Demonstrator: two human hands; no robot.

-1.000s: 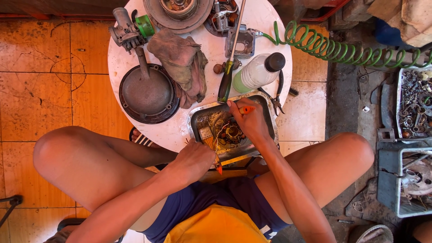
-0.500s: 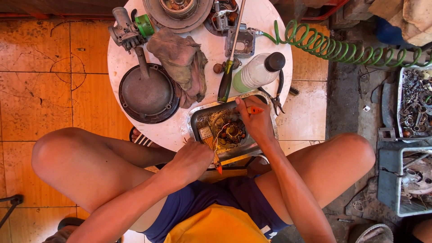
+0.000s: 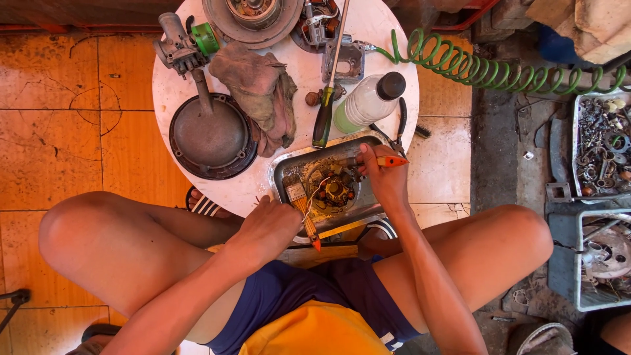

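A dented metal tray (image 3: 284,169) sits on the near edge of a round white table (image 3: 388,39). In it lies a greasy engine part with copper windings (image 3: 335,191). My left hand (image 3: 268,228) grips a paintbrush (image 3: 301,200) by its orange-tipped handle, with the bristles resting in the tray's left side. My right hand (image 3: 386,183) reaches over the tray's right rim. It holds a small orange-handled tool (image 3: 389,160) whose tip points at the engine part. My bare knees flank the tray.
On the table lie a dirty rag (image 3: 259,85), a round dark metal cover (image 3: 211,138), a plastic bottle (image 3: 365,102), a green-handled screwdriver (image 3: 323,118), pliers (image 3: 399,125) and engine pieces. A green coiled hose (image 3: 473,66) trails right. Grey crates of metal parts (image 3: 601,144) stand on the right.
My right hand has shifted slightly to the right with the orange-handled tool. My left hand and the paintbrush have barely moved.
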